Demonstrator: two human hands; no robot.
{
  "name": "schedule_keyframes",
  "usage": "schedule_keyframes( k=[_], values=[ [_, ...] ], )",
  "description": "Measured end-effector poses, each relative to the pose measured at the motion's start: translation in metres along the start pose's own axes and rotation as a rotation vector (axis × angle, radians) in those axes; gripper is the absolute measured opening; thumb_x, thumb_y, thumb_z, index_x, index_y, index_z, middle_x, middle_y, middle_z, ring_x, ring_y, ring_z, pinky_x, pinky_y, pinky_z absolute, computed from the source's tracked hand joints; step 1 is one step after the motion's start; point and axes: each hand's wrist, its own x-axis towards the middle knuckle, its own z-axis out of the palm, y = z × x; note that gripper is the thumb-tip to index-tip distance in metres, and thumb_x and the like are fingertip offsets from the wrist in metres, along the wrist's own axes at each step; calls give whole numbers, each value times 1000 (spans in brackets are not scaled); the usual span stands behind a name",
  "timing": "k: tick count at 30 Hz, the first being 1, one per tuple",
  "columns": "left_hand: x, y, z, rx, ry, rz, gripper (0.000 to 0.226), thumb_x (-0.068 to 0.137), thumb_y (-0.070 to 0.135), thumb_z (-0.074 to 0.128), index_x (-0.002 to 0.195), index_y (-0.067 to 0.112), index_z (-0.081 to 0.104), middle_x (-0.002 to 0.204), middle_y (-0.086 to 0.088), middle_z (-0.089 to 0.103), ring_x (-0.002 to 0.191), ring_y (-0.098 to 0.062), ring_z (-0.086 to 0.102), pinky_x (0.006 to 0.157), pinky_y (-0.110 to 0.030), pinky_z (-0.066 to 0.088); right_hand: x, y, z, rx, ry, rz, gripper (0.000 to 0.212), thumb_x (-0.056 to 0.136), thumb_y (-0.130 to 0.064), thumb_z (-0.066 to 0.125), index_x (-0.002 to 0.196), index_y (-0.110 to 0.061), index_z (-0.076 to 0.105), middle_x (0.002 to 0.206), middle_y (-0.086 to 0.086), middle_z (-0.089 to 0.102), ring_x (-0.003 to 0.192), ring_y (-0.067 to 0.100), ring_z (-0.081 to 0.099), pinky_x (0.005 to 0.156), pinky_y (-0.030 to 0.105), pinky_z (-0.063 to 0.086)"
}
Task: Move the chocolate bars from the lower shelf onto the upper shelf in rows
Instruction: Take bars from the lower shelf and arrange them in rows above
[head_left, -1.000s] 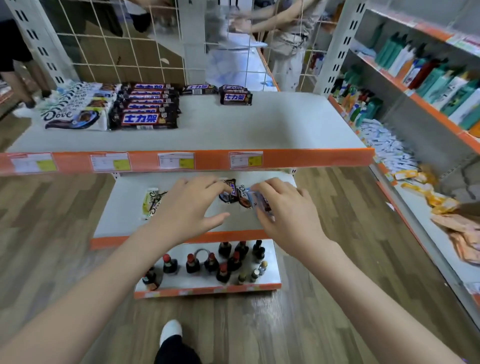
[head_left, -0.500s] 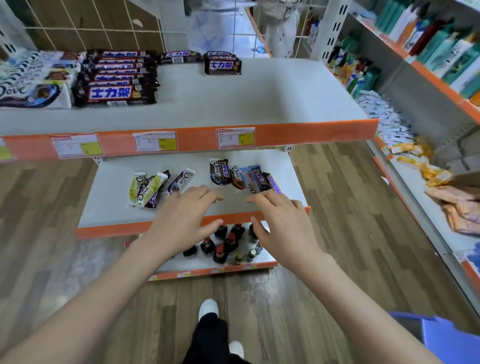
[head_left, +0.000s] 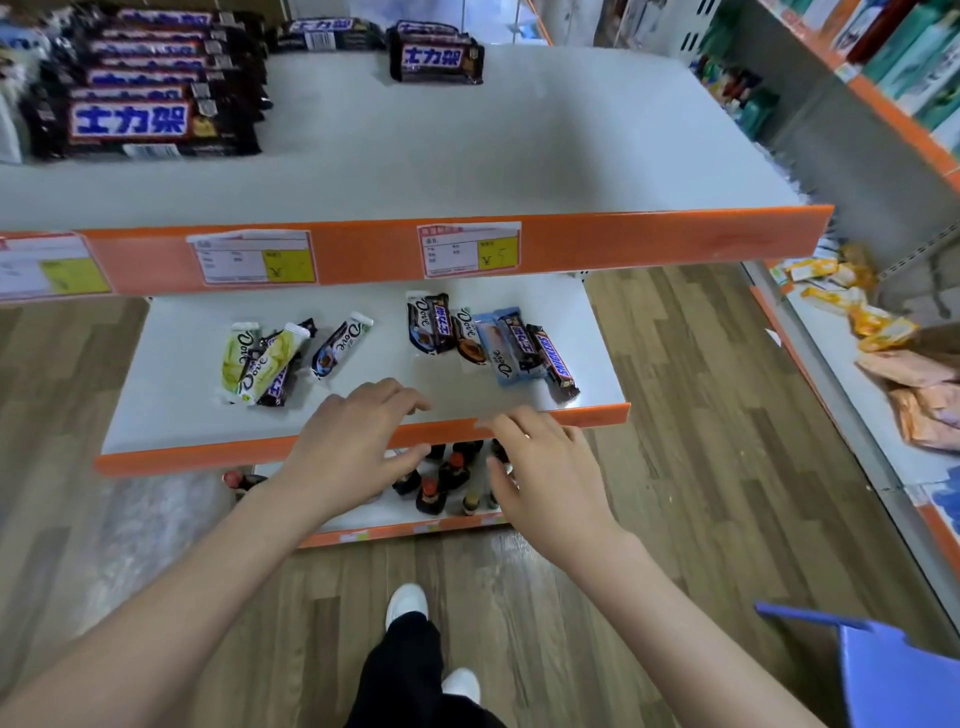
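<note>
Your left hand (head_left: 358, 447) and right hand (head_left: 545, 467) hover palm-down over the orange front lip of the lower shelf (head_left: 171, 405), fingers spread and loosely bent, each holding nothing and touching no bar.

On that shelf, behind your right hand, five or so chocolate bars lie bunched side by side: a dark Dove bar (head_left: 423, 325) at the left of the bunch, a pale blue Dove bar (head_left: 501, 353) near its right, and a Snickers bar (head_left: 553, 361) at its right end, closest to the shelf's right edge. Behind your left hand sits a second, looser group: two pale green Dove bars (head_left: 260, 358) overlapping a dark bar, with a white-and-dark Dove bar (head_left: 340, 345) just beside them, tilted.

On the upper shelf (head_left: 467, 156), above and behind both groups, large Snickers packs (head_left: 140, 124) stand in a row running back along the left side, with one more pack (head_left: 436, 58) apart near the back centre and another lying flat between them at the rear.

Below the lower shelf, a bottom tier carries small dark bottles (head_left: 441, 478), partly hidden by your hands.
</note>
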Motion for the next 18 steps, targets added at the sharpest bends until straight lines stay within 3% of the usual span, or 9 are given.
schedule_keyframes(
  k=[10,18],
  values=[
    [33,-27,54,-42,9,-3,42,87,46,54,126,30,48,121,11,51,109,-8,50,84,-32,42,29,26,51,-20,36,29,32,88,-19,49,119,-24,52,113,-4,53,101,21,51,81,36,39],
    [57,-60,123,-80,41,-28,42,87,46,53,126,30,48,121,11,51,109,-8,49,85,-31,42,63,57,121,22,124,74,41,77,-13,61,116,-24,58,115,-4,59,103,24,57,75,35,39]
  ],
)
